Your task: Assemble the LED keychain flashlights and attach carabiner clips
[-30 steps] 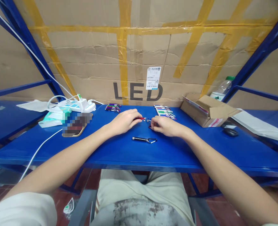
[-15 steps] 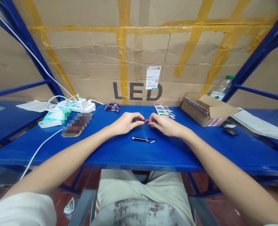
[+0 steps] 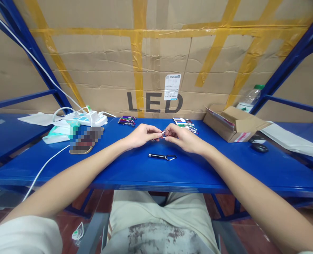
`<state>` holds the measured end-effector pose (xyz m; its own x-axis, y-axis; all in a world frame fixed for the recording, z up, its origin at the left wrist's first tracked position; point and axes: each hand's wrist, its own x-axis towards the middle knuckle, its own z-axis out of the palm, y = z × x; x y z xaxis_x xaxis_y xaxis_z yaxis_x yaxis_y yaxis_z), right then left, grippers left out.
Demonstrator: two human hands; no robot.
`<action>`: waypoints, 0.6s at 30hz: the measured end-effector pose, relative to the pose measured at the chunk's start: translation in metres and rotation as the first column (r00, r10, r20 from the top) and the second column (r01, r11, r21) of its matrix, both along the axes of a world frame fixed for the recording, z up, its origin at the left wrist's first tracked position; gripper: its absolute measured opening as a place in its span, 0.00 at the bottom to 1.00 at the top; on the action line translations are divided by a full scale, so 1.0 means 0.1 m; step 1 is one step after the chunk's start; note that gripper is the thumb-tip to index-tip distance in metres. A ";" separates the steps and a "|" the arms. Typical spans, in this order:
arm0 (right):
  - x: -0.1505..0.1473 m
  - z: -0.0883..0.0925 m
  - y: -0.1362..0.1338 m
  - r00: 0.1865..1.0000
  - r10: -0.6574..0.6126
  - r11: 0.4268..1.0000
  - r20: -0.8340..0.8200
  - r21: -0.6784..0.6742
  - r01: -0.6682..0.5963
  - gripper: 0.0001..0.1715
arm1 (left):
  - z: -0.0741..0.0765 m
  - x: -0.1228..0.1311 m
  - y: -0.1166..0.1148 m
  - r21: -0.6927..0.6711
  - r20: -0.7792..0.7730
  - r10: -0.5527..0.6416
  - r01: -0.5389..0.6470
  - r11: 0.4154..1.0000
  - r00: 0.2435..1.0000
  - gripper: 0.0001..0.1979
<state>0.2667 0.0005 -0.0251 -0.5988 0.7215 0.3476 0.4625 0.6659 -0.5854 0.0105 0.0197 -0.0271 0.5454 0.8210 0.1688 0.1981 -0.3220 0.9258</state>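
My left hand (image 3: 143, 136) pinches a small red penlight (image 3: 162, 132), most of it hidden by the fingers. My right hand (image 3: 182, 137) meets it from the other side, thumb and fingers closed on its carabiner end (image 3: 166, 137). Both hands are just above the middle of the blue table. Nearer to me, a black penlight (image 3: 157, 156) lies flat, its black carabiner pointing right. Beyond the left hand is a small pile of coloured penlights (image 3: 126, 121). A longer row of penlights (image 3: 184, 124) lies behind the right hand, which partly covers it.
On the right stand an open cardboard box (image 3: 233, 125), a black computer mouse (image 3: 259, 147) and a plastic bottle (image 3: 251, 97). To the left are a white power strip (image 3: 90, 118), a plastic packet (image 3: 58, 134) and a blurred-out object (image 3: 84, 140). A large carton (image 3: 106, 70) walls off the back.
The red penlight has turned between my fingers, and its carabiner end now shows differently. Both hands have shifted slightly. The black penlight has stayed put.
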 end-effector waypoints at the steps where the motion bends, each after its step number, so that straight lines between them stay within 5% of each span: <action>1: -0.01 0.00 -0.01 1.000 -0.006 1.000 0.001 0.022 0.006 0.10 | 0.00 0.00 0.00 -0.010 0.011 0.009 -0.009 1.000 1.000 0.27; 12: -0.02 0.05 -0.06 0.985 -0.046 0.957 0.167 0.289 -0.004 0.13 | 0.03 0.01 -0.04 -0.075 0.070 0.032 -0.027 0.997 0.997 0.28; 18: -0.02 0.05 -0.05 0.982 -0.067 0.952 0.178 0.307 0.010 0.13 | 0.01 0.03 -0.03 -0.038 0.048 0.025 -0.023 0.999 0.999 0.29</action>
<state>0.2650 -0.0041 -0.0199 -0.6470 0.6228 0.4400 0.5717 0.7780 -0.2606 0.0132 0.0167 -0.0261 0.5173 0.8399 0.1639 0.1596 -0.2829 0.9458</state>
